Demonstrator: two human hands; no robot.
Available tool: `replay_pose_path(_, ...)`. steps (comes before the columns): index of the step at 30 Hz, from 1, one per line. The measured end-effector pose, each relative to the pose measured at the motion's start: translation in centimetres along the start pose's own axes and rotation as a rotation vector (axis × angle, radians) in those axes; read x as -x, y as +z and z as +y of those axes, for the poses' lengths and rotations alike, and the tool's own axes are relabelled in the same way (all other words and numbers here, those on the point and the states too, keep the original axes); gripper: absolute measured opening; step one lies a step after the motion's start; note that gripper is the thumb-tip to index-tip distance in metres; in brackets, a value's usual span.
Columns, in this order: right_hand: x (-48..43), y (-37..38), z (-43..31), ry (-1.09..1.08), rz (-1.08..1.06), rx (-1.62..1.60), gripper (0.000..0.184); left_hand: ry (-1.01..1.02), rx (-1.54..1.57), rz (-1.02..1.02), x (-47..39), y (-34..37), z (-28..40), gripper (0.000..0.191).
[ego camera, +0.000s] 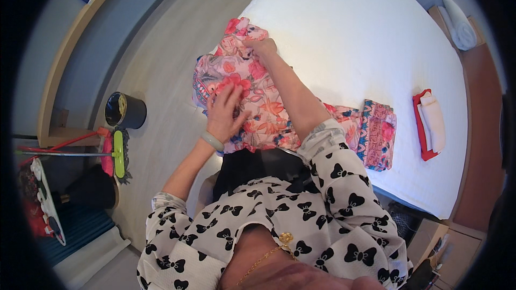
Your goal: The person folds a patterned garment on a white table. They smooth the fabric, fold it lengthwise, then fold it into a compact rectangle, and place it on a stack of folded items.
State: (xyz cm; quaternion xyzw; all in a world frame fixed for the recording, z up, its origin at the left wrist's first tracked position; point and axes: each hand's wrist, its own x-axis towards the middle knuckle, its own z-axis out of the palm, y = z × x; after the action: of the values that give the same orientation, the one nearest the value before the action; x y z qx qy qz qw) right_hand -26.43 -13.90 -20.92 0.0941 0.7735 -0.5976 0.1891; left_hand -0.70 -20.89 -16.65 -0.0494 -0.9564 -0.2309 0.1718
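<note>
A pink floral garment (266, 104) with patterned trim lies across my lap and the near corner of the white bed (350, 40). On its left part rests my left hand (227, 112), fingers apart, with a pale bangle on the wrist. Farther off, my right hand (262, 48) pinches the cloth near its far end. To the right, a folded bundle of similar floral cloth (378, 135) with a blue and pink border lies on the bed, and more floral cloth reaches it from behind my right forearm.
A folded red and white cloth stack (429, 125) lies at the bed's right side. A rolled white item (459, 24) sits beyond the bed's far right corner. On the floor to the left stand a black bin (125, 109) and a mop with a green head (118, 154).
</note>
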Motion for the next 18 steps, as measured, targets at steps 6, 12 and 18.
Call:
replay_pose_path(6, -2.2, -1.6, -5.7, 0.0, -0.287, -0.213, 0.018, 0.065, -0.032, -0.141, 0.4, 1.2, -0.1, 0.071)
replay_pose_path(12, -5.0, -6.1, -17.4, -0.454, -0.178, -0.407, 0.009, 0.033, -0.151, -0.24, -5.7, 1.9, -0.1, 0.066)
replay_pose_path(18, -5.8, -9.4, -18.7, -0.741, -0.124, -0.091, 0.022, -0.059, -0.294, -0.418, -12.4, 4.9, -1.3, 0.073)
